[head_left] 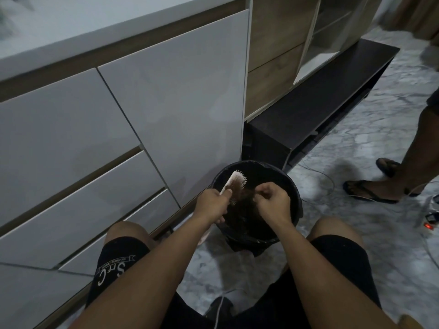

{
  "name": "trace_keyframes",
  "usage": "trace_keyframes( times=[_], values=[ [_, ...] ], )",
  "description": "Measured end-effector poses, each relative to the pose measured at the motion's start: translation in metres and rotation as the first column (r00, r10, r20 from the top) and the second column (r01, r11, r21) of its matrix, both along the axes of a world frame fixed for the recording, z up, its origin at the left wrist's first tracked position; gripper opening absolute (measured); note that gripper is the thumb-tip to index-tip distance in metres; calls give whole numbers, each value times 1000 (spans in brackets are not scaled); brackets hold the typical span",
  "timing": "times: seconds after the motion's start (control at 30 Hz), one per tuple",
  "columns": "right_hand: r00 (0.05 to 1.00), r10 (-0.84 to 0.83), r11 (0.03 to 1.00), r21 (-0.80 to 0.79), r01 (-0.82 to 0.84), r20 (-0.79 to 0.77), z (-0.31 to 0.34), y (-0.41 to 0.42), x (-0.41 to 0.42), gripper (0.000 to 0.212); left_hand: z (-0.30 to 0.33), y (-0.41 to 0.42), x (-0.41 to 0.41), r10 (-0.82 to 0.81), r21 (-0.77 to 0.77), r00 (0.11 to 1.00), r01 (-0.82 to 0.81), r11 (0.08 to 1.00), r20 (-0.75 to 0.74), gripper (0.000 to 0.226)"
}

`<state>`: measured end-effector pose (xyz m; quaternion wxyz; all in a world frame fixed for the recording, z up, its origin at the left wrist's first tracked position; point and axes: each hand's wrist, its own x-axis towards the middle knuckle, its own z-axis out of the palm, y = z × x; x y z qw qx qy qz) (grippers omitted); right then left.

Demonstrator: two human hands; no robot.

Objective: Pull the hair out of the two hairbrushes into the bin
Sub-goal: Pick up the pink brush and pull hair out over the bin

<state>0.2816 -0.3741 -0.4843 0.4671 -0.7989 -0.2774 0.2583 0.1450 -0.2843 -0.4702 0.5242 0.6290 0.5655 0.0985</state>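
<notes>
Head view is catching me sitting on the marble floor (356,129) with knees apart, the black bin (293,186) standing between them and just beside the white cabinet (166,103). My left hand (211,205) is wrapping tight around the handle of the white hairbrush (234,180), thumb lying along its back edge; the handle itself is hiding inside my fist, so only the head is showing, tilting up over the bin's mouth. My right hand (273,201) is pinching a brown clump of hair (247,198) with fingertips closed narrow on it, the clump still clinging to the bristles. Below my hands the bin's inside is going dark (liner and any dropped hair are blurring together, cannot tell them apart). The bin's near rim is being covered by my wrists and forearms. A second hairbrush is not making itself out anywhere; something pale is peeking under my left wrist, too hidden to name. To the right a low dark bench (320,108) is running along the wall under open shelves. Another person's legs in dark sandals (370,191) are standing on the floor, well apart from the bin, cut off by the frame edge. White cables (318,172) are trailing across the floor near them, and a power strip (430,225) with a red light is sitting at the right edge, partly cropped.
</notes>
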Motion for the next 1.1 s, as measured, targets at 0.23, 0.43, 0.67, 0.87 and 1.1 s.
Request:
trace_keyframes(
  times=[0.23,0.43,0.67,0.87,1.1],
  values=[
    [976,209,976,74,-205,-60,-1,-1,-14,28,4,-2,5,7,-101,999,-4,995,31,29],
    [997,45,999,32,-43,-66,2,2,-11,8,-5,3,1,55,-80,997,-51,996,52,35],
    [987,-7,999,47,14,-159,2,2,-6,18,-6,5,1,73,-83,996,-68,994,54,30],
    [973,124,988,115,-103,-195,3,2,-16,35,-2,-1,5,4,-119,995,8,993,103,27],
    [970,64,993,108,-40,-232,2,2,-9,7,-5,1,6,114,-80,987,-105,991,111,32]
  ],
)
